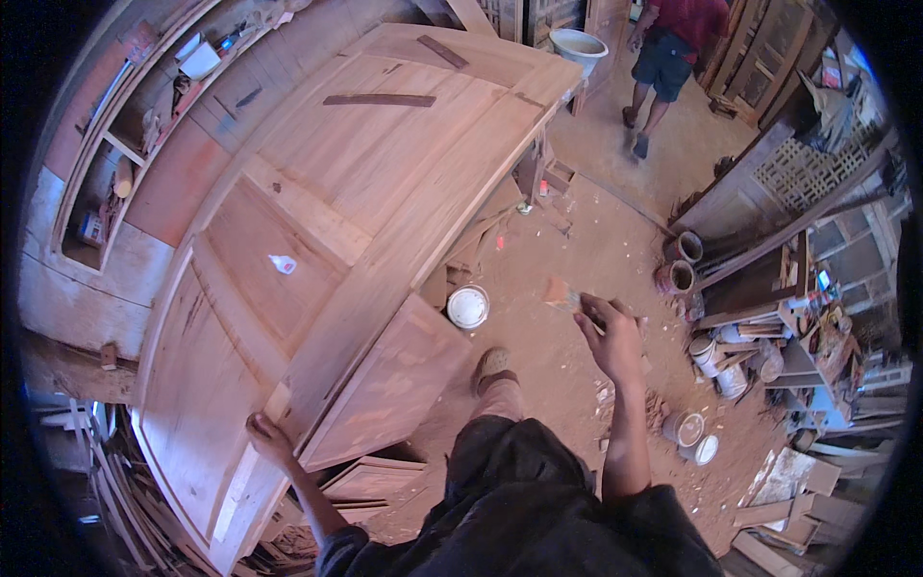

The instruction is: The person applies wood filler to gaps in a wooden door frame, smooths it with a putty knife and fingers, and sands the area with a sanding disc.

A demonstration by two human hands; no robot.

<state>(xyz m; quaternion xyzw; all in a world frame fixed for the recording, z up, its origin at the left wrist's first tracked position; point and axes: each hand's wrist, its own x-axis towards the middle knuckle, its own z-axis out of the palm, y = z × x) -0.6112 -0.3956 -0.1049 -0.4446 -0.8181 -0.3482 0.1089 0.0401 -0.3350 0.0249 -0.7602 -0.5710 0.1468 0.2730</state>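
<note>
A large pale wooden door [404, 202] with recessed panels lies flat at working height on my left. My left hand [269, 439] rests on its near right part, fingers curled down against the wood; anything under them is hidden. My right hand [615, 337] is raised over the floor, off the door's right side, closed on a paintbrush [558, 291] with reddish-brown bristles that point left. A small white bottle with a red tip [283, 263] lies on a door panel. Two dark wood strips [380, 100] lie toward the far end.
A white-lidded bucket [468, 307] stands on the floor beside a leaning wooden panel [389, 385]. More pots [685, 428], shelves and scrap wood crowd the right. A person [663, 58] is on the far floor. A tool shelf [125, 144] runs along the left.
</note>
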